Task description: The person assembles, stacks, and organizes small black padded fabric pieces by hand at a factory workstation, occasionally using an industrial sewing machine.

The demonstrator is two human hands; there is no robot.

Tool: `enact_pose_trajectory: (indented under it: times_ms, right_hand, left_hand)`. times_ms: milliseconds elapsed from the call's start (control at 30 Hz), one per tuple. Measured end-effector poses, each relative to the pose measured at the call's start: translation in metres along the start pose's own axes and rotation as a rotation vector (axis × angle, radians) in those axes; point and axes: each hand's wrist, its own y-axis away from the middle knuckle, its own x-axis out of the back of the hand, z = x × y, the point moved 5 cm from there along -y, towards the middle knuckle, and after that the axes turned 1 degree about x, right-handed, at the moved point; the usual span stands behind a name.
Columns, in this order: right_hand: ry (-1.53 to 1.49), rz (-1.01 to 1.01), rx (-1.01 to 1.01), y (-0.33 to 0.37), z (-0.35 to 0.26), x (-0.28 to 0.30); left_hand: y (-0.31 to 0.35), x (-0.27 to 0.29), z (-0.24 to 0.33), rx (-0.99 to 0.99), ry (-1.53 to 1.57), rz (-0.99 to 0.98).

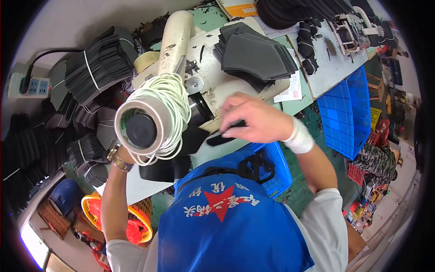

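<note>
A cream machine arm (174, 36) reaches toward me over the white table. Many loops of pale thin bands (174, 113) hang around its round end (165, 122). My right hand (256, 120), its wrist wrapped in white, is at the table's near edge, fingers closed on a small black piece (219, 139). My left hand (127, 155) reaches behind the machine end, so its fingers are hidden. Next to it lie dark curved sheets (170, 168), partly covered by the machine. A loose stack of dark grey cut sheets (253, 54) lies farther back on the table.
Bundles of black cut pieces (97, 68) tied with bands crowd the left side, near a wall socket (38, 86). Blue crates (340, 109) stand at right, another blue crate (278, 167) below the table. An orange basket (147, 217) is at lower left. A person in camouflage (376, 163) is far right.
</note>
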Motion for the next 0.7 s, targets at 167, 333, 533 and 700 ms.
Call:
enact_pose_trajectory:
  times_ms: [167,333,533,700]
  right_hand:
    - [0.335,0.115,0.049,-0.029,-0.005,-0.026]
    - [0.418,0.724,0.128,0.013,-0.038,0.06]
    - [0.822,0.616,0.116,0.002,0.002,0.075]
    - [1.113,0.347,-0.058,-0.02,0.034,0.101]
  left_hand:
    - [-0.009,-0.018,0.023,-0.06,-0.241,0.139]
    - [0.023,-0.014,0.067,0.339,0.598,0.156]
    - [0.062,-0.04,0.095,0.391,0.939,-0.032]
    - [0.05,-0.042,0.11,0.314,0.974,-0.209]
